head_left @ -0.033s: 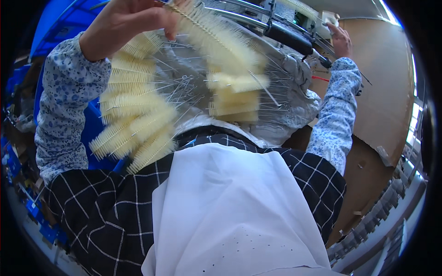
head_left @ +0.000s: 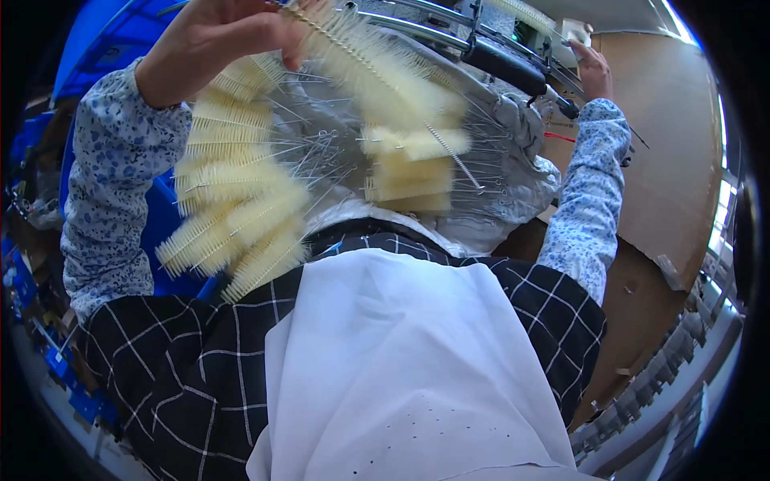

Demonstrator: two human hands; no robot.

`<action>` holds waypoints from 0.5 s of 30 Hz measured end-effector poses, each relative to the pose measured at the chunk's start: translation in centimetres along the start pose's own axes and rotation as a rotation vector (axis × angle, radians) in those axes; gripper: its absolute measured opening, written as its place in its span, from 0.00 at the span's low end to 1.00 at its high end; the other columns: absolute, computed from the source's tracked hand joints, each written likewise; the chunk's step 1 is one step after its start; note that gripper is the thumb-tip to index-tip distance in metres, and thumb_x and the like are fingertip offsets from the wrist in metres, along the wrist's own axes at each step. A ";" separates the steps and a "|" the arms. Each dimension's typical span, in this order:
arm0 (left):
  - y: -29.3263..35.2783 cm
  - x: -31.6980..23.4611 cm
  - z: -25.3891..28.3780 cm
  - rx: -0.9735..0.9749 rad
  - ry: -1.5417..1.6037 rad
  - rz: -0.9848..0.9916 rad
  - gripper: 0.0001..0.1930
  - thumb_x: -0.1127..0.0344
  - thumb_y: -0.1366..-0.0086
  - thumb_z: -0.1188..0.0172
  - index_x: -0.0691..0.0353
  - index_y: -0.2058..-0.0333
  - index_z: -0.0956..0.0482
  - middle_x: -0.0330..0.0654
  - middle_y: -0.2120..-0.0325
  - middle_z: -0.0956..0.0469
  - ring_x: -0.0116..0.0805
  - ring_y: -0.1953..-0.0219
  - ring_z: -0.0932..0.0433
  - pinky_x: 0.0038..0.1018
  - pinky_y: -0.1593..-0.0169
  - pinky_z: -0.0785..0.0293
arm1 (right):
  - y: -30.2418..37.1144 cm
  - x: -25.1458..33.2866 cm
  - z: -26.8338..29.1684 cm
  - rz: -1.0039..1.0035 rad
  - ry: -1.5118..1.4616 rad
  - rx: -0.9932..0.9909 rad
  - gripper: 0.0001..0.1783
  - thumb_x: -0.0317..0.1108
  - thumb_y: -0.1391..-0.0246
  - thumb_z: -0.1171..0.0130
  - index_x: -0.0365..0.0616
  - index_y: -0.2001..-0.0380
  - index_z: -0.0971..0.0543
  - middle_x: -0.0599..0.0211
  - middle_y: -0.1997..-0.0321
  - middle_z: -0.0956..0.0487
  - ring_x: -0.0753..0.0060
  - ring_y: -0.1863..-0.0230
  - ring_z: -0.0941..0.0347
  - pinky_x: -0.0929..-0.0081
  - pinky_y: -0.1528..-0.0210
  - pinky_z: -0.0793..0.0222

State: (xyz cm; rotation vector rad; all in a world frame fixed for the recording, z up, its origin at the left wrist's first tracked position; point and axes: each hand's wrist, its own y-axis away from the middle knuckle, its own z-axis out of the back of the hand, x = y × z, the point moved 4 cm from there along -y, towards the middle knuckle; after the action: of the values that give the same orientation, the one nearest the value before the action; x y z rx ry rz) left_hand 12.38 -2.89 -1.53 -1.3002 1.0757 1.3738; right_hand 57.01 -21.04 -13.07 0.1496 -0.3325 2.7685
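Note:
My left hand (head_left: 233, 40) is closed on a brush (head_left: 373, 68) with pale yellow bristles on a twisted wire. The brush slants down to the right, its bare wire end hanging over a pile. At the upper right, my right hand (head_left: 593, 70) pinches the wire end of another pale bristle brush (head_left: 521, 11), partly cut off by the top edge. Below my left hand, a row of similar brushes (head_left: 228, 172) fans out, their wire ends turned inward. A second stack of brushes (head_left: 411, 180) lies in the middle on grey cloth (head_left: 473, 232).
A metal-rod machine with a black cylinder (head_left: 504, 66) runs across the top, between my hands. Brown cardboard (head_left: 666, 152) stands at the right. A blue bin (head_left: 164, 232) is at the left, beside the brushes. White cloth (head_left: 401, 345) covers my lap.
The brush in my left hand has shifted slightly, its bare wire end a little lower and further left. My right hand stays almost in place.

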 end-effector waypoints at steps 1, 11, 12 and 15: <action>0.2 -0.1 0.1 -0.030 0.012 0.016 0.14 0.73 0.51 0.45 0.61 0.65 0.37 0.35 0.73 0.35 0.21 0.70 0.35 0.18 0.66 0.36 | -0.2 -0.7 -0.4 -0.153 -0.071 0.122 0.20 0.28 0.53 0.58 0.62 0.57 0.28 0.59 0.63 0.26 0.62 0.62 0.30 0.73 0.57 0.36; -0.2 0.5 0.1 0.054 -0.132 -0.053 0.17 0.62 0.49 0.49 0.64 0.62 0.38 0.38 0.71 0.36 0.19 0.73 0.32 0.15 0.71 0.30 | -0.4 -2.7 0.1 -0.268 -0.368 0.401 0.18 0.26 0.52 0.57 0.54 0.57 0.28 0.68 0.67 0.26 0.77 0.66 0.34 0.80 0.59 0.39; -0.4 0.5 -0.2 0.051 -0.124 -0.060 0.17 0.62 0.49 0.49 0.64 0.62 0.38 0.38 0.71 0.36 0.19 0.73 0.32 0.15 0.71 0.30 | 0.0 -3.4 -0.1 -0.284 -0.421 0.424 0.17 0.28 0.50 0.58 0.52 0.57 0.28 0.69 0.68 0.26 0.78 0.67 0.36 0.81 0.60 0.40; -0.7 0.8 -0.3 0.061 -0.132 -0.062 0.18 0.63 0.49 0.48 0.63 0.61 0.39 0.38 0.70 0.37 0.19 0.73 0.33 0.16 0.70 0.31 | 0.2 -3.2 -0.1 -0.310 -0.381 0.379 0.15 0.30 0.48 0.57 0.56 0.58 0.27 0.70 0.71 0.28 0.79 0.69 0.36 0.81 0.62 0.39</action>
State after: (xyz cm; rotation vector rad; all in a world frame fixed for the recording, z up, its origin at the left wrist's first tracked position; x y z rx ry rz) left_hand 13.09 -3.01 -2.36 -1.1726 0.9727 1.3511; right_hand 59.96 -22.30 -13.65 0.7595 0.1228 2.4509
